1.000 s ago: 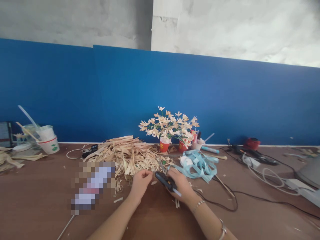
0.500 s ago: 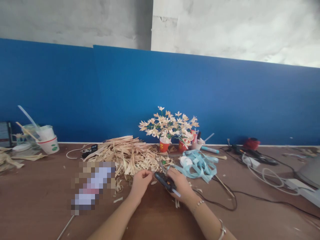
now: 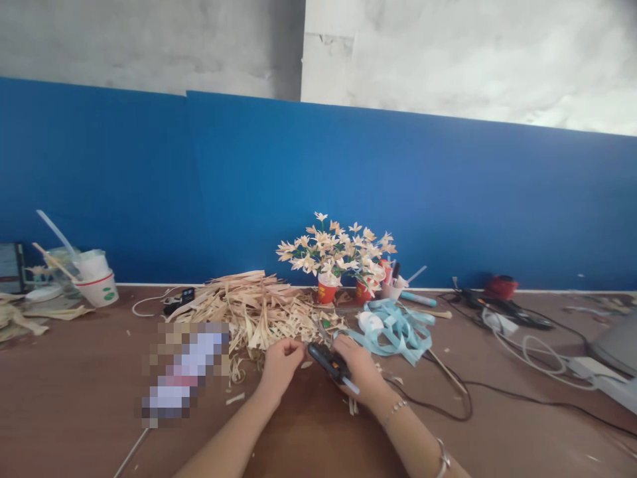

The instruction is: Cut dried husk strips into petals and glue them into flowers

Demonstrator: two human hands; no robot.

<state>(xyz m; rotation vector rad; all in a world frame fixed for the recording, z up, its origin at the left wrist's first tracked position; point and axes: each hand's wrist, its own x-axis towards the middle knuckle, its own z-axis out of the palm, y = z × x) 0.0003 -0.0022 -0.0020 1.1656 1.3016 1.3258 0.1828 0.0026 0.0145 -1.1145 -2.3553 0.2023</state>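
Observation:
My right hand [image 3: 359, 367] is closed around a black glue gun [image 3: 328, 364], which lies tilted with a whitish glue stick [image 3: 350, 385] jutting from its back end. Opposite it, my left hand [image 3: 282, 364] is closed in a pinch close to the gun's front end. Whatever sits between those fingertips is too small to make out. Just beyond both hands spreads a heap of dry, straw-coloured husk strips [image 3: 249, 305]. Flowers [image 3: 328, 249] made of similar pale petals stand behind it in red paper cups [image 3: 327, 292].
Tangled light-blue ribbon [image 3: 398, 332] lies right of my right hand. A dark cable [image 3: 517, 393] runs across the right side to a white power strip [image 3: 602, 384]. At left are a pixelated object [image 3: 182, 375] and a white cup [image 3: 97, 290] with sticks. A blue partition [image 3: 239, 186] stands behind.

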